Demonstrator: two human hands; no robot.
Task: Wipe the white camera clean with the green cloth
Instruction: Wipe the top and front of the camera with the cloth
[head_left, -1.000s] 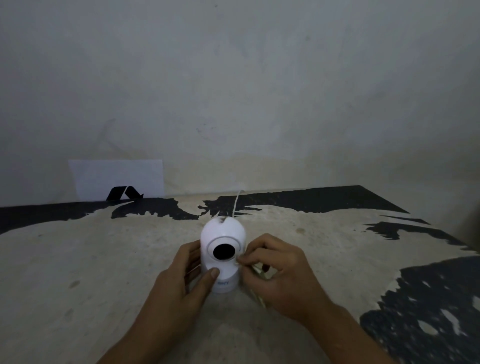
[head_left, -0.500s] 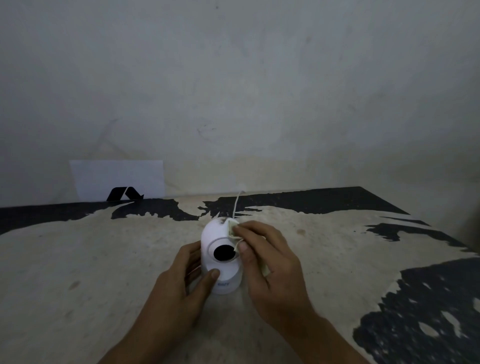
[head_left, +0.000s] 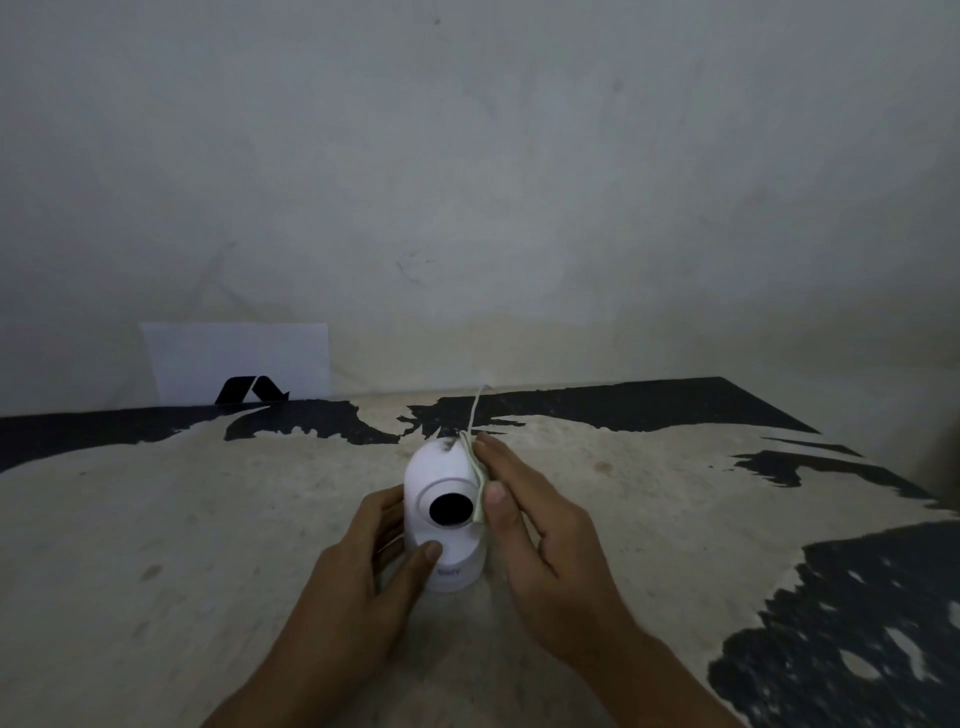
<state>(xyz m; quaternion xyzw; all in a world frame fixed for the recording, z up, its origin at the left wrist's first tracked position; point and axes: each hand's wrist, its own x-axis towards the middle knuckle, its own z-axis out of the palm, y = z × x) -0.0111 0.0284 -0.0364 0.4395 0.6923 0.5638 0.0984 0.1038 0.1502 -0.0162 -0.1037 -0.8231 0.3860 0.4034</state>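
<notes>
1. At the middle of the tabletop (head_left: 156, 519), near edge: one white camera (head_left: 444, 512) stands upright, long axis vertical, dark lens (head_left: 451, 509) facing the viewer. One thin white cord (head_left: 475, 410) runs from behind its top toward the wall.
2. Left hand (head_left: 358, 587): wrapped around the camera's lower body, thumb across the front below the lens, other fingers (head_left: 382, 512) on the camera's left flank. Grasp looks firm; it acts as the brace.
3. Right hand (head_left: 540, 535): fingers clamp the green cloth (head_left: 478, 480) flat against the camera's right flank. Thumb sits near the lens rim, fingertips (head_left: 485, 441) reach the crown.
4. Cloth: one, pale green, seen only as a narrow folded strip between right hand and shell; the rest is hidden by the hand.
5. Key relation: the camera lies directly left of the right fingers, in contact through the cloth. Judgement: any coming stroke would follow the vertical axis along the curved flank, or cross leftward over the dome and lens. The right hand is the working hand; the left is equally close but occupied.
6. Progress (judgement): wiping is under way on the right side; the front face, lens and left side show no cloth on them.
7. Count: camera 1, cloth 1, cord 1, hands 2. One white card (head_left: 234, 361) leans against the wall, well apart.
</notes>
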